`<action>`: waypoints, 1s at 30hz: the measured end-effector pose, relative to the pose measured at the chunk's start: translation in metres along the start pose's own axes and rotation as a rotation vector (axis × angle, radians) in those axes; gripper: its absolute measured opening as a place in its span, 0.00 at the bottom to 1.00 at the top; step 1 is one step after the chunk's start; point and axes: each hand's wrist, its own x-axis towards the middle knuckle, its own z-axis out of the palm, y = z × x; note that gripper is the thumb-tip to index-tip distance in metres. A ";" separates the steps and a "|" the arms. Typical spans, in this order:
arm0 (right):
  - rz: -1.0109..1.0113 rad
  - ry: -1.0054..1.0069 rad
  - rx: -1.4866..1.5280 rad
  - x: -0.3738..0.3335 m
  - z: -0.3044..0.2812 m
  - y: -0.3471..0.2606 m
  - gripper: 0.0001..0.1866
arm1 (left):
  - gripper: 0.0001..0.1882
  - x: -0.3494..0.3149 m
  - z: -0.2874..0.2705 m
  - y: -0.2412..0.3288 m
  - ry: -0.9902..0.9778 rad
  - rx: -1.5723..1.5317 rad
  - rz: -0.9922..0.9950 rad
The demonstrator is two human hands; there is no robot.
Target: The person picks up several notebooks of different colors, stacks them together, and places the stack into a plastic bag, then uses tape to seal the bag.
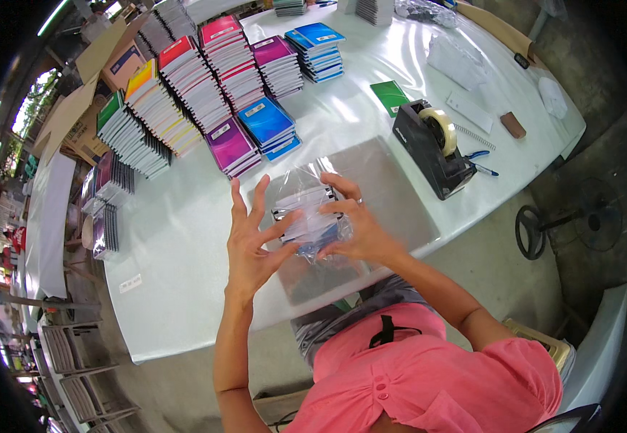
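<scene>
A small bundle of spiral-bound notebooks [305, 225] in a clear plastic bag [306, 177] is in front of me, above a grey mat. White pages and a bit of blue cover show through the film. My left hand [252, 242] is at the bundle's left side. Its thumb and one finger grip the bag's near left part, and the other fingers stretch upward. At the right side my right hand [360, 227] holds the bag between bent fingers and thumb. How the film is folded underneath is hidden.
Tall stacks of colored notebooks [183, 79] stand at the far left. Right of the mat [400, 195] are a black tape dispenser [429, 148], pens [481, 162], a green notebook [389, 97] and a brown block [513, 125]. Plastic bags [458, 61] lie at the far right.
</scene>
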 end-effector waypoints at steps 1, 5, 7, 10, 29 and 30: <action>-0.005 0.058 -0.013 0.001 0.002 -0.001 0.29 | 0.27 0.001 0.000 0.001 0.000 0.000 0.005; 0.032 0.060 -0.072 0.010 -0.003 -0.012 0.22 | 0.18 0.005 -0.007 0.001 -0.042 0.003 -0.012; 0.051 0.053 -0.082 0.017 -0.006 -0.021 0.12 | 0.16 0.009 -0.010 0.000 -0.079 0.019 0.006; 0.239 0.053 -0.016 0.025 -0.010 -0.031 0.08 | 0.12 0.023 -0.010 -0.005 -0.140 -0.047 0.008; 0.771 -0.077 0.536 0.064 -0.026 -0.013 0.14 | 0.25 0.063 -0.002 -0.043 -0.653 -0.978 -0.665; 0.705 -0.088 0.514 0.064 -0.025 -0.014 0.13 | 0.21 0.064 -0.005 -0.039 -0.622 -0.959 -0.602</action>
